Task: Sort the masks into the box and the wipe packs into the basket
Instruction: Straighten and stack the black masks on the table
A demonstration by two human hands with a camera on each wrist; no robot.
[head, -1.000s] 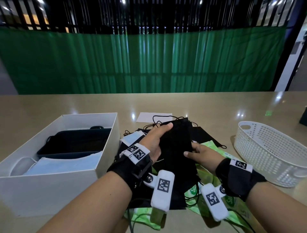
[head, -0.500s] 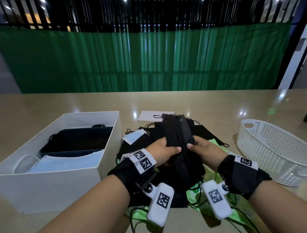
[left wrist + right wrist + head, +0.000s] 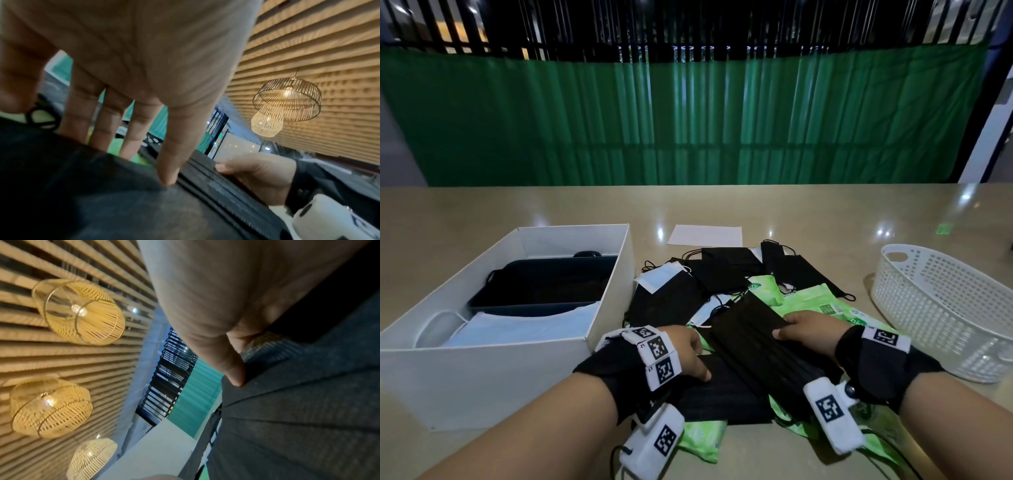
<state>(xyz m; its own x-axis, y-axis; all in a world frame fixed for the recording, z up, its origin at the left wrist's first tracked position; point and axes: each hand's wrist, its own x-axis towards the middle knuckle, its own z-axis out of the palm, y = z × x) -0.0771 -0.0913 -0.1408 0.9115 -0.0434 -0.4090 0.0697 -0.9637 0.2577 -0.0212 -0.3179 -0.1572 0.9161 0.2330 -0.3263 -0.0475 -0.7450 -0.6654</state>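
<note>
A pile of black masks point(image 3: 719, 270) and green wipe packs point(image 3: 815, 301) lies mid-table between the white box point(image 3: 493, 370) and the white basket point(image 3: 941, 308). My right hand point(image 3: 801, 329) grips a stack of black masks point(image 3: 753, 339) by its right edge, thumb on top point(image 3: 230, 366), low over the pile. My left hand point(image 3: 688, 353) rests with straight fingers point(image 3: 172, 154) on another black mask point(image 3: 722, 394) nearer me. The box holds dark blue masks point(image 3: 544, 284) and light blue masks point(image 3: 524, 325). I see nothing inside the basket.
A white sheet of paper point(image 3: 705, 235) lies beyond the pile. One white mask point(image 3: 661, 277) sits at the pile's left edge beside the box wall. Another green wipe pack point(image 3: 702, 438) pokes out at the near edge under the black masks.
The black mask stack, held up in both hands before, has come down onto the pile. My left hand has left it and moved down-left onto a lower black mask.
</note>
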